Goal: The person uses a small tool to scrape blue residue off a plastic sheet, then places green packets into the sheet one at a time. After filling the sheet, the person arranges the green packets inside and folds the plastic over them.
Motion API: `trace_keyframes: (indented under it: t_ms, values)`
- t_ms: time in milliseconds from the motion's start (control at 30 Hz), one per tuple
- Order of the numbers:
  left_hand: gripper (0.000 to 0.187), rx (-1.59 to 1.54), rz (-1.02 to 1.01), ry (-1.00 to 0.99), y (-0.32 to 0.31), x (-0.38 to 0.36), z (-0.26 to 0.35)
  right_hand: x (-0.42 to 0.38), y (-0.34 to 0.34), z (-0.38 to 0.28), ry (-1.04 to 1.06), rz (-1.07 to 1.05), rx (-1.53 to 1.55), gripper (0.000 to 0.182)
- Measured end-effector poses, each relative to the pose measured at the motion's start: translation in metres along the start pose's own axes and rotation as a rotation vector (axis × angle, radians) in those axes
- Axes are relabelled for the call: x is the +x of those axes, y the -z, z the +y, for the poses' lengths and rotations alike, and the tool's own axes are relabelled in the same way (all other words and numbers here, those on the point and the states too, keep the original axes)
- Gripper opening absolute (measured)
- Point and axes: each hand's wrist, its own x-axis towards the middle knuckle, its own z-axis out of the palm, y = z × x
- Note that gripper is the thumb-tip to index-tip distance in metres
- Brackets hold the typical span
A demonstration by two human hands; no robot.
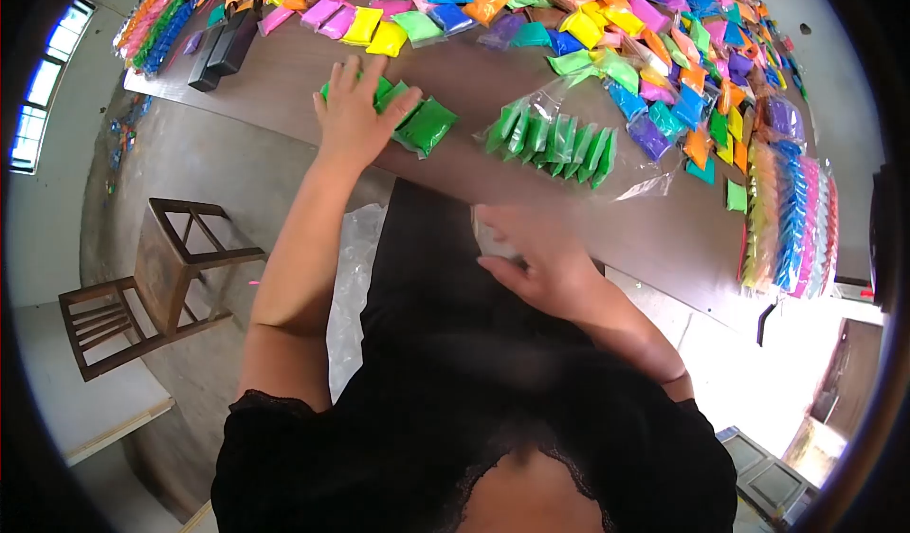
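My left hand [358,121] lies on the table with its fingers spread over a few green packets, partly covering them. One green packet [427,126] shows just to the right of its thumb. My right hand [540,263] is at the front edge of the table, its fingers smeared by motion. Something pale and see-through shows beside those fingers, too blurred to name. Above this hand, a clear plastic bag [559,140] with a row of several green packets in it lies on the table, apart from both hands.
A large heap of coloured packets [607,21] covers the back of the brown table [284,97]. Filled bags of packets [791,216] stand at the right end, others [161,26] at the far left near a black object [227,45]. A wooden chair [161,268] is on the floor at left.
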Motion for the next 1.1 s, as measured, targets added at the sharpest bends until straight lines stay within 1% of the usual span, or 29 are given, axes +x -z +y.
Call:
trace_keyframes:
  t_ms: [33, 67, 100, 133, 167, 200, 233, 267, 300, 333, 367, 400, 433, 467, 500, 533, 567, 633, 667, 733, 767, 833, 867, 933, 967, 1000, 1033, 1067, 1100]
  values:
    - [0.059, -0.186, 0.081, 0.048, -0.004, 0.005, -0.009, 0.007, -0.009, 0.003, -0.001, 0.006, 0.004, 0.053]
    - [0.059, -0.182, 0.079, 0.044, -0.008, 0.011, -0.024, 0.015, -0.017, 0.007, 0.042, -0.016, -0.092, 0.051]
    - [0.056, -0.203, 0.19, 0.017, -0.011, 0.019, -0.044, 0.023, -0.025, 0.01, 0.084, -0.039, -0.189, 0.05]
    - [0.052, -0.224, 0.301, -0.009, -0.01, 0.024, -0.061, 0.034, -0.033, 0.012, 0.084, -0.038, -0.185, 0.05]
    - [0.052, -0.221, 0.304, -0.011, -0.004, 0.026, -0.074, 0.048, -0.043, 0.014, 0.124, -0.045, -0.274, 0.049]
    - [0.047, -0.193, 0.116, 0.044, 0.003, 0.029, -0.086, 0.061, -0.052, 0.016, 0.166, -0.049, -0.362, 0.048]
    - [0.042, -0.162, -0.07, 0.1, 0.01, 0.032, -0.092, 0.075, -0.061, 0.019, 0.174, -0.042, -0.361, 0.048]
    - [0.042, -0.154, -0.063, 0.099, 0.014, 0.036, -0.095, 0.087, -0.072, 0.022, 0.174, 0.028, -0.503, 0.048]
    - [0.043, -0.122, -0.179, 0.113, 0.019, 0.041, -0.094, 0.094, -0.08, 0.025, 0.173, 0.099, -0.643, 0.048]
    - [0.045, -0.091, -0.296, 0.129, 0.024, 0.043, -0.094, 0.096, -0.086, 0.027, 0.178, 0.102, -0.64, 0.048]
    - [0.045, -0.086, -0.293, 0.131, 0.027, 0.043, -0.092, 0.097, -0.091, 0.03, 0.112, 0.067, -0.705, 0.058]
    - [0.044, -0.112, -0.365, 0.192, 0.034, 0.043, -0.082, 0.098, -0.094, 0.031, 0.042, 0.033, -0.772, 0.07]
    - [0.044, -0.139, -0.437, 0.253, 0.038, 0.043, -0.076, 0.097, -0.095, 0.03, 0.042, 0.037, -0.772, 0.07]
    - [0.044, -0.137, -0.437, 0.25, 0.039, 0.041, -0.075, 0.093, -0.095, 0.03, 0.073, 0.034, -0.788, 0.066]
    - [0.042, -0.253, -0.4, 0.327, 0.039, 0.038, -0.073, 0.089, -0.094, 0.029, 0.101, 0.031, -0.805, 0.061]
    - [0.041, -0.369, -0.363, 0.403, 0.04, 0.035, -0.072, 0.086, -0.093, 0.029, 0.096, 0.033, -0.805, 0.061]
    - [0.041, -0.368, -0.365, 0.397, 0.039, 0.032, -0.072, 0.083, -0.09, 0.029, 0.132, 0.034, -0.802, 0.056]
    - [0.04, -0.517, -0.191, 0.478, 0.042, 0.026, -0.071, 0.078, -0.083, 0.028, 0.17, 0.044, -0.804, 0.051]
    - [0.04, -0.516, -0.186, 0.472, 0.044, 0.02, -0.07, 0.075, -0.081, 0.026, 0.183, 0.033, -0.773, 0.048]
    - [0.045, -0.773, -0.033, 0.36, 0.054, 0.001, -0.056, 0.069, -0.076, 0.026, 0.201, 0.026, -0.74, 0.045]
    - [0.045, -0.769, -0.028, 0.358, 0.062, -0.007, -0.051, 0.067, -0.074, 0.028, 0.224, -0.011, -0.675, 0.045]
    - [0.044, -0.943, -0.286, 0.392, 0.079, -0.023, -0.039, 0.061, -0.068, 0.033, 0.253, -0.046, -0.608, 0.044]
    - [0.044, -0.939, -0.283, 0.391, 0.086, -0.033, -0.029, 0.059, -0.065, 0.037, 0.282, -0.017, -0.551, 0.042]
    - [0.043, -1.109, -0.245, 0.467, 0.095, -0.053, -0.003, 0.054, -0.061, 0.032, 0.308, 0.017, -0.494, 0.04]
    - [0.043, -1.107, -0.249, 0.464, 0.098, -0.064, 0.005, 0.051, -0.055, 0.023, 0.338, 0.118, -0.379, 0.039]
    - [0.047, -1.184, -0.297, 0.464, 0.1, -0.075, 0.012, 0.046, -0.047, 0.013, 0.361, 0.217, -0.265, 0.039]
    - [0.051, -1.266, -0.353, 0.461, 0.099, -0.087, 0.022, 0.041, -0.039, 0.0, 0.346, 0.219, -0.273, 0.039]
    - [0.051, -1.275, -0.375, 0.452, 0.098, -0.099, 0.036, 0.037, -0.03, -0.014, 0.409, 0.299, -0.244, 0.039]
    - [0.056, -1.397, -0.457, 0.475, 0.097, -0.111, 0.052, 0.032, -0.026, -0.023, 0.472, 0.382, -0.219, 0.04]
